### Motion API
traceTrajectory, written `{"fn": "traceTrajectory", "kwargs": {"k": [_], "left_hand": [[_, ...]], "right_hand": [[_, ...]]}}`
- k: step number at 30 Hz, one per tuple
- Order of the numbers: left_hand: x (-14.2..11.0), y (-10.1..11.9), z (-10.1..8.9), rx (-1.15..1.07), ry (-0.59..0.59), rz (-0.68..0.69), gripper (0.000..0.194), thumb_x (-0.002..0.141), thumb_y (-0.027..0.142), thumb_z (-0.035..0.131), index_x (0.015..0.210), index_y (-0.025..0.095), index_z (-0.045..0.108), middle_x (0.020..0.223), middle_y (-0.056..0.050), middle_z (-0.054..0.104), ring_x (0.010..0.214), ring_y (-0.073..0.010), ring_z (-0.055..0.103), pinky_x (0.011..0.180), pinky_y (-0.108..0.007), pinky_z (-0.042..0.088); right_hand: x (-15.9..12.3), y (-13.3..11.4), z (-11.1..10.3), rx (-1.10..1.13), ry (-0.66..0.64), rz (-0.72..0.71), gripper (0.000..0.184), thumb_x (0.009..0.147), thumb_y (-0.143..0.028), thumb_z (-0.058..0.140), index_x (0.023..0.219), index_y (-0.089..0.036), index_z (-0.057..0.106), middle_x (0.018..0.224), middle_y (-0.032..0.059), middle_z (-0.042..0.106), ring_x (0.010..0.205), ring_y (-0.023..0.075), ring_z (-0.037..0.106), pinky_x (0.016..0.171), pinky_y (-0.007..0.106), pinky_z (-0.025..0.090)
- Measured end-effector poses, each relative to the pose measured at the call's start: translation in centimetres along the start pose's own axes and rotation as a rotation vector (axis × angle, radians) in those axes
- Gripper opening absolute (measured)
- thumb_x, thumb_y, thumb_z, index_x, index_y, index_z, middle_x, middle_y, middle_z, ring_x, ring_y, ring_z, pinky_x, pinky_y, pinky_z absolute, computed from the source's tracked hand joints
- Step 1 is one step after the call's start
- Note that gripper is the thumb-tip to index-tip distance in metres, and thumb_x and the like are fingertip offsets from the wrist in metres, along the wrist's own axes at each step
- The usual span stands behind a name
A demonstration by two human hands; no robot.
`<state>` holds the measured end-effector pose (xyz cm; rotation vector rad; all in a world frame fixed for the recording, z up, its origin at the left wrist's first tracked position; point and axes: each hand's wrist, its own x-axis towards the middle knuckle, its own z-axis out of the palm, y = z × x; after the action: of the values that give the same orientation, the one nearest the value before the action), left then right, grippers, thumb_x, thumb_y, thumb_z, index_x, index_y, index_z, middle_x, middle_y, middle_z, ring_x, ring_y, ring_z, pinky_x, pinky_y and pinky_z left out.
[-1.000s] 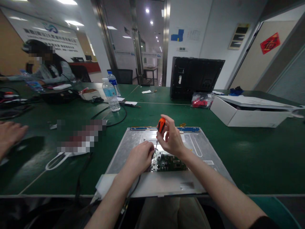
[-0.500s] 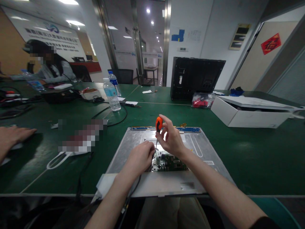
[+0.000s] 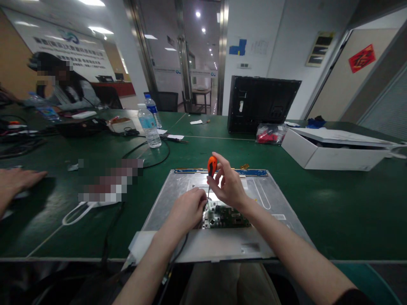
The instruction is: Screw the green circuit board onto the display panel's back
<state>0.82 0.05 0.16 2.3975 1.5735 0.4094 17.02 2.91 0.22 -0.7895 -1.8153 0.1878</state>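
My right hand [image 3: 229, 186] grips an orange and black screwdriver [image 3: 212, 166] by its handle, with the forefinger up near its top. The screwdriver stands almost upright, its tip down at the upper left corner of a green circuit board [image 3: 227, 217]. Close beside that tip, my left hand [image 3: 190, 208] has its fingers bent together at the board's left edge; whatever they may pinch is hidden. Beneath both hands lies a flat grey metal panel [image 3: 273, 226], with a blue strip [image 3: 190, 171] along its far edge.
Water bottles [image 3: 149, 127] stand at the back left near a black cable. A black monitor casing [image 3: 263, 103] and a white box [image 3: 333, 150] sit at the back right. Another person's hand [image 3: 19, 184] rests on the green table [image 3: 343, 212] at far left.
My hands stay in place on the panel. The screwdriver handle has tilted very slightly. The other person's hand at left has shifted a little to the left.
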Motion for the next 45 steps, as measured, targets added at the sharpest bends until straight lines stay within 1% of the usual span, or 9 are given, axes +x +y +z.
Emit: {"fn": "traceTrajectory", "kwargs": {"k": [3,6,13,21,28,33,36,42,45], "left_hand": [[-0.02,-0.08,0.03,0.0,0.002,0.008,0.014,0.086,0.011,0.051,0.081,0.018,0.061,0.086,-0.007,0.067,0.079,-0.0208,0.062,0.071,-0.03,0.042],[-0.04,-0.1,0.03,0.014,0.005,0.002,0.014,0.087,0.011,0.051,0.081,0.018,0.061,0.086,-0.007,0.067,0.08,-0.0213,0.062,0.071,-0.03,0.041],[-0.05,0.15,-0.01,0.007,0.001,-0.003,0.013,0.087,0.01,0.052,0.083,0.019,0.061,0.09,-0.007,0.067,0.082,-0.0224,0.063,0.072,-0.031,0.041],[0.08,-0.11,0.32,-0.006,0.008,0.025,0.012,0.088,0.01,0.052,0.085,0.018,0.061,0.091,-0.007,0.068,0.084,-0.023,0.063,0.074,-0.031,0.042],[0.06,0.07,0.18,0.017,-0.003,0.01,0.012,0.087,0.01,0.053,0.084,0.018,0.062,0.09,-0.007,0.067,0.083,-0.0226,0.062,0.073,-0.031,0.042],[0.07,-0.06,0.33,0.002,0.002,0.026,0.012,0.087,0.009,0.054,0.084,0.017,0.062,0.089,-0.007,0.067,0.083,-0.0228,0.062,0.073,-0.031,0.041],[0.07,-0.08,0.39,-0.006,-0.001,0.028,0.011,0.088,0.01,0.054,0.085,0.017,0.062,0.09,-0.007,0.067,0.083,-0.0227,0.062,0.073,-0.031,0.041],[0.02,0.0,0.2,0.007,-0.018,0.018,0.013,0.088,0.01,0.052,0.085,0.017,0.062,0.091,-0.007,0.067,0.084,-0.0228,0.062,0.073,-0.032,0.042],[0.05,-0.11,0.25,0.012,-0.01,0.021,0.012,0.088,0.011,0.052,0.085,0.018,0.062,0.092,-0.007,0.067,0.084,-0.0227,0.062,0.073,-0.031,0.042]], "right_hand": [[-0.07,0.01,-0.01,0.02,-0.007,0.0,0.063,0.087,-0.016,0.053,0.145,-0.025,0.028,0.076,-0.0041,0.057,0.053,0.009,0.053,0.046,0.02,0.043],[-0.05,0.09,0.03,0.018,0.006,-0.006,0.061,0.089,-0.023,0.058,0.143,-0.026,0.031,0.076,-0.0048,0.057,0.053,0.0089,0.052,0.047,0.02,0.044],[0.32,-0.27,-0.34,-0.016,0.012,-0.057,0.054,0.091,-0.026,0.059,0.142,-0.029,0.042,0.097,0.0025,0.058,0.058,0.0086,0.05,0.051,0.023,0.048],[0.13,-0.45,-0.38,0.044,0.033,-0.012,0.061,0.086,-0.015,0.055,0.143,-0.023,0.036,0.068,-0.0065,0.052,0.051,0.0091,0.051,0.048,0.021,0.045],[0.44,-0.33,-0.5,-0.024,0.027,-0.057,0.049,0.094,-0.03,0.057,0.14,-0.025,0.044,0.094,0.0021,0.057,0.057,0.0075,0.05,0.05,0.022,0.046],[0.19,-0.41,-0.41,-0.007,-0.002,-0.024,0.059,0.092,-0.02,0.051,0.147,-0.023,0.031,0.082,-0.0003,0.058,0.056,0.0097,0.052,0.05,0.023,0.047],[0.09,-0.41,-0.36,0.025,0.016,-0.006,0.058,0.089,-0.017,0.051,0.143,-0.024,0.033,0.074,-0.0041,0.056,0.054,0.0097,0.053,0.048,0.022,0.046],[0.27,-0.12,-0.31,-0.002,0.04,-0.057,0.051,0.09,-0.029,0.062,0.137,-0.024,0.042,0.093,0.0014,0.06,0.055,0.0074,0.05,0.047,0.021,0.044],[0.32,-0.08,-0.32,-0.01,0.022,-0.052,0.051,0.092,-0.026,0.058,0.14,-0.024,0.041,0.095,0.0026,0.059,0.056,0.0075,0.049,0.048,0.021,0.044]]}}
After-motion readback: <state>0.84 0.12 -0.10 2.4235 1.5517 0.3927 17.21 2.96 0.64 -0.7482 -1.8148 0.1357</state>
